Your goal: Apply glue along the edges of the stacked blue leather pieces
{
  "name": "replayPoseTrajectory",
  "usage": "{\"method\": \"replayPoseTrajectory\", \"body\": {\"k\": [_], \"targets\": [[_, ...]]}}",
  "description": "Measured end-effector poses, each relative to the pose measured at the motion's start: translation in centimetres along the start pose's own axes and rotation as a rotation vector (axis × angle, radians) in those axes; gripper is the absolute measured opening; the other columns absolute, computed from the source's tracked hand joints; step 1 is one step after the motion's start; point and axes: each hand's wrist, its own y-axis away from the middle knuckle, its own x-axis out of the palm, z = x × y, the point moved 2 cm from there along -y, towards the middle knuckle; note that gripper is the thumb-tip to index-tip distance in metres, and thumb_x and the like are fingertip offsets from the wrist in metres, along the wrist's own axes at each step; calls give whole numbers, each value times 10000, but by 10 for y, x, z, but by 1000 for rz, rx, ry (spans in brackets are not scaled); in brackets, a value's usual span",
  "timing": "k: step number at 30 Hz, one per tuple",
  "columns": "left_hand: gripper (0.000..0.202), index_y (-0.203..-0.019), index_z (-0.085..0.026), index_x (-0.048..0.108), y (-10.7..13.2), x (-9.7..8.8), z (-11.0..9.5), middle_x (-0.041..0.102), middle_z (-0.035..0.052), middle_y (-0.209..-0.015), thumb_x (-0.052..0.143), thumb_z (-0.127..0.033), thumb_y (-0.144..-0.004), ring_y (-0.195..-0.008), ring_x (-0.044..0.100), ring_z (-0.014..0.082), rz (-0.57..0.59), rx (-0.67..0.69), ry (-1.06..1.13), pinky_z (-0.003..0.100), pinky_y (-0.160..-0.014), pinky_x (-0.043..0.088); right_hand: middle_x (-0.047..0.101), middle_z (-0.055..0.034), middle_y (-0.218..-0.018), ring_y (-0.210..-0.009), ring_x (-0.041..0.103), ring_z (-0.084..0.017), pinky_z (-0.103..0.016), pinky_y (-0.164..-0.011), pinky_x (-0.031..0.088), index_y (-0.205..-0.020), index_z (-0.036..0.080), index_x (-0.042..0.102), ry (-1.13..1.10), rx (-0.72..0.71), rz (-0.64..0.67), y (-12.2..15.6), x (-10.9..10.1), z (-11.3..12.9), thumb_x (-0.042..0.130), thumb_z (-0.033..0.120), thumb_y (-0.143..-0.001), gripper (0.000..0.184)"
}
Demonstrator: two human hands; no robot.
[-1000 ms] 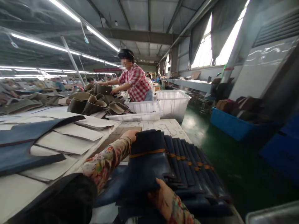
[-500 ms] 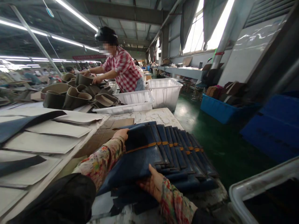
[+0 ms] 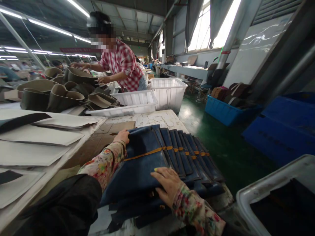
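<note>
Seemingly aligning dark-blue orange-banded leathery panel (image 3: 141,142), overlapping fanned matching panels (image 3: 187,157) on worn white desk (image 3: 167,118) | left hand (image 3: 122,135): far-left edge, pinch unclear | right hand (image 3: 167,184): loosely spread, near side | next likely needs even overlap

One head-worn camera — above the near side of the bench (image 3: 162,119), facing forward and down, wide angle. Blue stack (image 3: 141,170) at 6 o'clock, left hand (image 3: 122,136) at 8, right hand (image 3: 168,183) at 6 — all near the lens; co-worker (image 3: 124,64) farther off at 11, window (image 3: 200,37) well back at 1.
</note>
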Motion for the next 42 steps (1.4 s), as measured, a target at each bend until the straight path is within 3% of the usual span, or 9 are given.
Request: {"method": "replayPoseTrajectory", "body": {"k": [3,7,9,13,19,24,28,37,42], "targets": [[493,-1177,-137,497,-9,4,3,435,117,-1304,516,-95,-686,-1177,451,231,22,-13,28,284,-999,355,289,-70,-1425,-1313,215,-286,-477,-1041,225,-1344,233,381,91,-9,234,-16,11,-9,565,201,-662,707],[800,-1395,-125,169,-19,14,5,538,120,-1210,552,-136,-693,-1100,526,201,99,-5,57,243,-914,418,427,-107,-1332,-1189,410,-310,-499,-944,352,-1318,191,417,117,22,358,-38,22,-25,571,229,-688,649],[811,-1396,-116,173,-24,17,3,550,127,-1194,591,-185,-704,-1094,529,207,128,19,45,253,-910,421,492,-112,-1269,-1135,466,-295,-462,-934,377,-1280,176,467,83,58,351,-44,24,-33,540,250,-734,555],[498,-1212,-109,484,-28,15,-6,546,135,-1176,600,-215,-739,-1095,509,244,134,76,-26,373,-947,399,572,-126,-1154,-1074,516,-282,-389,-930,391,-1194,142,554,28,146,346,-45,26,-42,475,260,-796,423],[328,-1044,-171,607,-22,-22,-30,585,83,-1083,486,-130,-741,-1045,511,233,26,157,-96,325,-917,408,604,-113,-1089,-1024,542,-262,-347,-902,396,-1090,148,618,-11,146,277,-47,26,-45,459,271,-810,345],[305,-1014,-165,612,-19,-50,-59,574,78,-1054,451,-142,-756,-1040,486,232,-99,209,-120,301,-941,377,591,-128,-1108,-1049,523,-266,-351,-927,378,-1079,126,619,-27,150,266,-48,23,-46,480,230,-784,342],[308,-995,-143,621,-21,-38,-69,578,98,-1036,415,-102,-770,-1028,486,244,-98,157,-120,304,-908,399,595,-114,-1100,-1054,518,-250,-331,-931,380,-1124,133,602,-76,169,199,-46,25,-48,484,278,-786,386],[352,-1027,-112,599,-21,-8,-54,564,129,-1075,378,-36,-764,-1051,479,261,-71,87,-50,339,-925,394,595,-114,-1082,-1043,514,-246,-331,-934,374,-1111,128,599,-67,136,181,-42,31,-51,519,358,-774,416],[592,-1347,-59,299,10,-23,-77,304,179,-1385,470,-116,-783,-1267,301,278,-118,67,31,359,-1057,263,589,-132,-1085,-1030,522,-281,-371,-903,401,-1114,129,588,-42,158,179,-40,31,-46,497,565,-754,573]]}}
